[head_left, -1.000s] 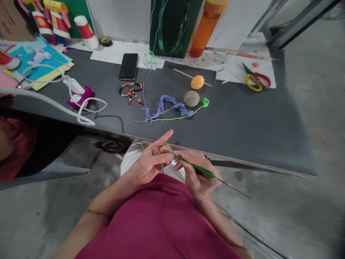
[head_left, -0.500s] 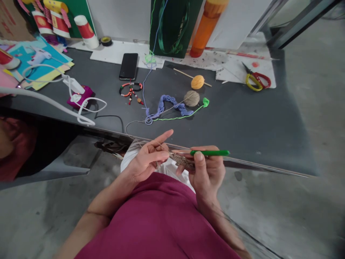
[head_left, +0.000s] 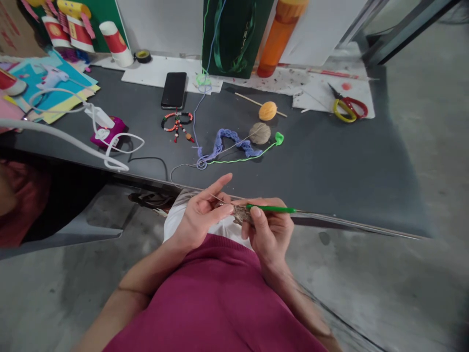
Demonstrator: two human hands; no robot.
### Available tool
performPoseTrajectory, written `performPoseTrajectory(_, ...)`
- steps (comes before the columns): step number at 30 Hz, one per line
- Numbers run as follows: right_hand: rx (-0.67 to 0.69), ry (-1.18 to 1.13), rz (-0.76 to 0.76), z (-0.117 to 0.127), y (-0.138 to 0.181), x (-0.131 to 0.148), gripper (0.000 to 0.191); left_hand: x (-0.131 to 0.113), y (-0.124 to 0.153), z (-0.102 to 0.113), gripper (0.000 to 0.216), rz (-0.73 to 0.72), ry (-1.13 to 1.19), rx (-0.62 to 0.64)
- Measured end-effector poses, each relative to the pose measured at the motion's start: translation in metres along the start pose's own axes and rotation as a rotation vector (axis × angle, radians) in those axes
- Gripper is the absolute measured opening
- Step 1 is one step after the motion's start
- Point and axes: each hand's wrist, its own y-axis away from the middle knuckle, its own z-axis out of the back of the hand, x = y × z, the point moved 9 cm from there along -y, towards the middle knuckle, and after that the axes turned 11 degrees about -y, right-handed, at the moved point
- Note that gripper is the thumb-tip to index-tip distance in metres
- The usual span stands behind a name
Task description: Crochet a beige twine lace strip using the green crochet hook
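Observation:
My right hand (head_left: 270, 229) is closed round a crochet hook with a green handle (head_left: 274, 209), thumb pressed on its side. The hook's tip meets a small grey-brown piece of crochet (head_left: 242, 214) between my two hands. My left hand (head_left: 203, 215) pinches the left end of that piece between thumb and fingers, its index finger stretched out with yarn passing over it. From there the thin yarn runs across the table edge to a grey-brown yarn ball (head_left: 260, 133). Both hands are just below the table's front edge, over my lap.
On the dark table (head_left: 330, 171) lie a blue-purple crocheted strip (head_left: 229, 134), a green yarn end (head_left: 279, 139), a yellow yarn ball (head_left: 267, 111) on a stick, a beaded bracelet (head_left: 169, 122), a phone (head_left: 174, 90) and scissors (head_left: 346, 107). White cables (head_left: 66, 134) cross the left side.
My right hand and the crochet hook have moved left, closer to my left hand. The hook's tip is now more hidden at the crochet piece.

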Motion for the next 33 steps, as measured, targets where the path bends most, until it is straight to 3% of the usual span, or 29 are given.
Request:
performPoseTrajectory(2, 0.029, 0.134, 0.112, 0.000, 0.002, 0.011, 0.008, 0.001, 0.000, 0.003, 0.060, -0.014, 0.005, -0.035)
performPoseTrajectory(6, 0.119, 0.413, 0.454, -0.012, 0.010, 0.033, 0.031, 0.007, 0.001, 0.001, 0.065, 0.012, 0.051, -0.049)
performPoseTrajectory(8, 0.099, 0.452, 0.502, -0.013, 0.011, 0.034, 0.034, 0.012, 0.001, -0.001, 0.061, 0.062, 0.082, -0.032)
performPoseTrajectory(13, -0.065, 0.223, 0.295, -0.002, 0.005, 0.018, 0.014, 0.018, 0.000, -0.003, 0.058, 0.150, 0.137, 0.025)
performPoseTrajectory(18, -0.174, 0.173, 0.172, 0.008, 0.008, 0.010, 0.007, 0.019, 0.000, -0.001, 0.059, 0.172, 0.143, 0.030)
performPoseTrajectory(25, -0.171, 0.159, 0.155, 0.014, 0.010, 0.010, 0.008, 0.016, -0.001, 0.001, 0.053, 0.143, 0.114, 0.019)
performPoseTrajectory(33, -0.080, 0.046, 0.023, 0.010, 0.003, -0.003, 0.008, 0.016, 0.001, -0.004, 0.045, 0.177, 0.125, 0.125)
